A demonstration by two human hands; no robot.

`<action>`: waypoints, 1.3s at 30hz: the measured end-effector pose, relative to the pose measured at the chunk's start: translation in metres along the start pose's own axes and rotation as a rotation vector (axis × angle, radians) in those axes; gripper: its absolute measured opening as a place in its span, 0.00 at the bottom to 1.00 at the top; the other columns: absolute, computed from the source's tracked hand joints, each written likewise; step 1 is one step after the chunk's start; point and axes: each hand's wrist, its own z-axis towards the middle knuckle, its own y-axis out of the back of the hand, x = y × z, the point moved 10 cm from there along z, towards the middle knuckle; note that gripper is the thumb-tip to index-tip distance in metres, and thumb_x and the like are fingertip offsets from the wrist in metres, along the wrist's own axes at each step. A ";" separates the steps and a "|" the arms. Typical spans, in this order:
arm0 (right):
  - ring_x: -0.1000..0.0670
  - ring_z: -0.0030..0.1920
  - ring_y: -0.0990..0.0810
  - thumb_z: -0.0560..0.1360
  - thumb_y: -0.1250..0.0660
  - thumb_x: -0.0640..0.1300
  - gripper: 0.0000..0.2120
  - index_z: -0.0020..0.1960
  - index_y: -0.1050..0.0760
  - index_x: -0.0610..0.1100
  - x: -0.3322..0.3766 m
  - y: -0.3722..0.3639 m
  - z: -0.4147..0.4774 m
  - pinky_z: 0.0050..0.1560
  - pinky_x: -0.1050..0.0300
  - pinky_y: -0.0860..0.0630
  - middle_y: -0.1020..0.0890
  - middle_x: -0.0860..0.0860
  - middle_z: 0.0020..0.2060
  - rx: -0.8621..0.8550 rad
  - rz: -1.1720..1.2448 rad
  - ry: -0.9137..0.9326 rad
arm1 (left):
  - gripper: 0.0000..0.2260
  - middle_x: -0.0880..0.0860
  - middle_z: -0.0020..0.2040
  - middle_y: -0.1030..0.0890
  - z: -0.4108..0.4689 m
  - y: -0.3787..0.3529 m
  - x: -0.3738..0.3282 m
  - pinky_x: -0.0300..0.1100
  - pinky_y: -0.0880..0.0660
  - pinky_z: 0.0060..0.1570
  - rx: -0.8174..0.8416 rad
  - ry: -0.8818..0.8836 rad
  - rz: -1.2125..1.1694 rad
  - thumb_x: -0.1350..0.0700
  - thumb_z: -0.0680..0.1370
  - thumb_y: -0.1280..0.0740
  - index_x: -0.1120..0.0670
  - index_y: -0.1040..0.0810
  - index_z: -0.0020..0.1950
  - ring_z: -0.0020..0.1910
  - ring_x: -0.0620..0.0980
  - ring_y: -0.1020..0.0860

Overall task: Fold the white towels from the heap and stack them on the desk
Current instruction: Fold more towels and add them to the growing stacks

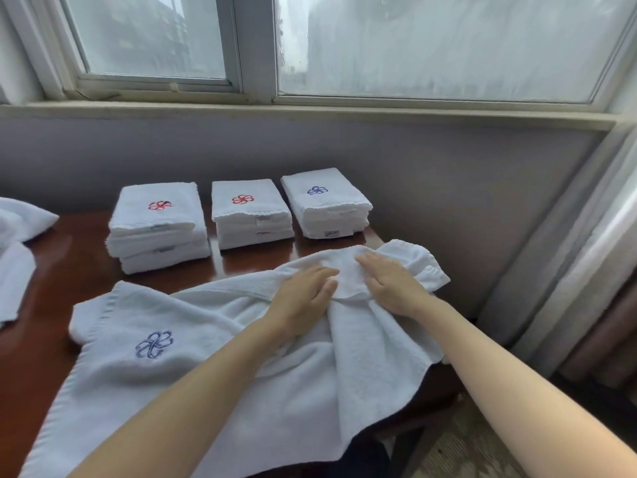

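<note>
I am smoothing the unfolded towel (206, 339) across the near desk (51, 270), left hand (303, 291) and right hand (389, 281) pressing flat and open on its far right end; next move, I judge: gripping that end to fold.

**Unfolded towel** (193, 357): white terry cloth, matt, with a nubby pile and a flatter woven band along its edge. Its emblem (154, 345) is blue embroidered thread.
**Folded towel stacks** (158, 229): the same matt pile, with small smooth labels (263, 218) at the folds.
**Desk** (69, 257): reddish-brown wood, smooth, with a glossy lacquer that shows reflections.
**Wall** (448, 184): matt, smooth paint.
**Window panes** (448, 46): misted glass.
</note>
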 end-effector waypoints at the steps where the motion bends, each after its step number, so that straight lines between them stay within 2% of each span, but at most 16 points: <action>1: 0.47 0.76 0.38 0.81 0.47 0.39 0.23 0.75 0.35 0.46 -0.001 0.003 0.002 0.75 0.45 0.44 0.34 0.48 0.75 0.007 0.030 -0.009 | 0.16 0.48 0.68 0.24 0.001 0.000 0.003 0.40 0.35 0.65 0.014 0.037 -0.079 0.51 0.83 0.40 0.51 0.26 0.70 0.67 0.45 0.28; 3: 0.43 0.69 0.29 0.79 0.47 0.37 0.18 0.66 0.28 0.45 0.000 0.010 0.006 0.69 0.43 0.34 0.25 0.46 0.66 -0.010 0.068 -0.049 | 0.16 0.48 0.67 0.24 0.000 0.008 0.009 0.40 0.32 0.65 0.026 0.107 -0.226 0.53 0.81 0.36 0.51 0.26 0.69 0.64 0.44 0.26; 5: 0.44 0.70 0.31 0.78 0.45 0.36 0.21 0.70 0.29 0.45 0.016 0.020 0.010 0.71 0.46 0.37 0.27 0.48 0.69 -0.069 0.088 -0.058 | 0.15 0.48 0.63 0.21 -0.003 0.033 0.018 0.43 0.28 0.63 -0.041 0.139 -0.234 0.55 0.80 0.35 0.50 0.24 0.67 0.61 0.45 0.23; 8: 0.51 0.71 0.32 0.78 0.42 0.41 0.25 0.74 0.34 0.51 0.072 0.016 0.013 0.69 0.56 0.37 0.29 0.53 0.72 -0.064 0.224 0.042 | 0.12 0.46 0.57 0.19 -0.021 0.083 0.040 0.43 0.26 0.57 -0.164 0.181 -0.088 0.55 0.79 0.35 0.48 0.21 0.62 0.55 0.42 0.22; 12: 0.56 0.67 0.27 0.77 0.37 0.45 0.22 0.71 0.30 0.54 0.157 -0.016 0.022 0.63 0.62 0.33 0.25 0.58 0.67 0.091 0.268 0.220 | 0.13 0.47 0.60 0.20 -0.066 0.137 0.082 0.44 0.26 0.58 -0.215 0.278 0.132 0.56 0.80 0.37 0.48 0.22 0.63 0.57 0.45 0.22; 14: 0.55 0.66 0.26 0.77 0.35 0.46 0.22 0.71 0.30 0.52 0.193 -0.030 0.027 0.65 0.59 0.31 0.24 0.57 0.67 0.132 0.267 0.276 | 0.14 0.48 0.64 0.22 -0.088 0.153 0.106 0.47 0.30 0.64 -0.162 0.359 0.248 0.54 0.81 0.38 0.48 0.23 0.66 0.62 0.49 0.25; 16: 0.53 0.65 0.25 0.77 0.35 0.48 0.22 0.71 0.29 0.52 0.221 -0.044 0.033 0.66 0.54 0.29 0.24 0.55 0.67 0.155 0.246 0.305 | 0.15 0.46 0.67 0.23 -0.107 0.162 0.125 0.48 0.40 0.72 -0.081 0.415 0.352 0.53 0.82 0.40 0.47 0.25 0.68 0.66 0.50 0.28; 18: 0.53 0.65 0.25 0.77 0.35 0.48 0.22 0.71 0.29 0.52 0.245 -0.057 0.038 0.64 0.55 0.28 0.23 0.55 0.66 0.167 0.192 0.325 | 0.15 0.46 0.67 0.23 -0.123 0.169 0.137 0.47 0.49 0.76 -0.046 0.424 0.403 0.52 0.83 0.43 0.47 0.25 0.68 0.68 0.49 0.29; 22: 0.51 0.66 0.25 0.75 0.37 0.46 0.23 0.70 0.28 0.52 0.276 -0.077 0.050 0.63 0.56 0.28 0.23 0.55 0.66 0.158 0.084 0.307 | 0.15 0.46 0.66 0.23 -0.145 0.185 0.152 0.47 0.52 0.77 -0.046 0.446 0.401 0.51 0.84 0.44 0.47 0.25 0.67 0.71 0.48 0.31; 24: 0.49 0.62 0.23 0.74 0.37 0.46 0.17 0.63 0.22 0.52 0.286 -0.082 0.056 0.58 0.55 0.25 0.19 0.54 0.60 0.134 0.016 0.305 | 0.14 0.47 0.65 0.22 -0.150 0.190 0.154 0.47 0.52 0.77 -0.039 0.448 0.384 0.51 0.84 0.45 0.47 0.25 0.67 0.69 0.47 0.29; 27: 0.47 0.50 0.20 0.75 0.37 0.47 0.07 0.47 0.20 0.51 0.294 -0.074 0.060 0.43 0.57 0.27 0.17 0.53 0.48 0.074 0.004 0.316 | 0.15 0.46 0.63 0.21 -0.150 0.195 0.150 0.47 0.47 0.76 -0.068 0.451 0.390 0.50 0.84 0.45 0.47 0.25 0.66 0.63 0.46 0.25; 30: 0.46 0.50 0.21 0.76 0.38 0.43 0.09 0.50 0.20 0.48 0.302 -0.042 0.060 0.47 0.53 0.25 0.18 0.50 0.50 -0.067 0.146 0.380 | 0.16 0.48 0.65 0.24 -0.145 0.210 0.145 0.48 0.29 0.59 -0.169 0.455 0.373 0.48 0.83 0.43 0.45 0.29 0.70 0.60 0.53 0.23; 31: 0.46 0.51 0.21 0.77 0.38 0.42 0.09 0.52 0.20 0.46 0.304 -0.028 0.059 0.48 0.52 0.25 0.19 0.49 0.51 -0.119 0.185 0.401 | 0.18 0.49 0.66 0.27 -0.142 0.216 0.143 0.48 0.27 0.54 -0.188 0.449 0.357 0.48 0.82 0.42 0.45 0.33 0.73 0.58 0.55 0.23; 33: 0.46 0.51 0.21 0.77 0.37 0.41 0.08 0.53 0.21 0.44 0.304 0.002 0.057 0.48 0.53 0.27 0.19 0.47 0.51 -0.223 0.296 0.422 | 0.24 0.49 0.69 0.34 -0.132 0.224 0.139 0.48 0.26 0.51 -0.179 0.434 0.311 0.48 0.81 0.38 0.43 0.39 0.76 0.54 0.55 0.22; 36: 0.48 0.50 0.21 0.77 0.36 0.39 0.05 0.51 0.21 0.44 0.297 0.049 0.056 0.53 0.50 0.25 0.18 0.47 0.50 -0.347 0.507 0.435 | 0.19 0.46 0.68 0.31 -0.116 0.232 0.131 0.49 0.25 0.56 -0.139 0.390 0.206 0.48 0.79 0.33 0.45 0.29 0.70 0.51 0.49 0.24; 39: 0.59 0.41 0.24 0.77 0.35 0.41 0.06 0.46 0.23 0.52 0.292 0.083 0.054 0.46 0.57 0.26 0.18 0.54 0.46 -0.406 0.590 0.459 | 0.12 0.47 0.61 0.25 -0.105 0.249 0.116 0.46 0.26 0.51 -0.233 0.355 0.189 0.47 0.79 0.33 0.50 0.24 0.60 0.52 0.49 0.23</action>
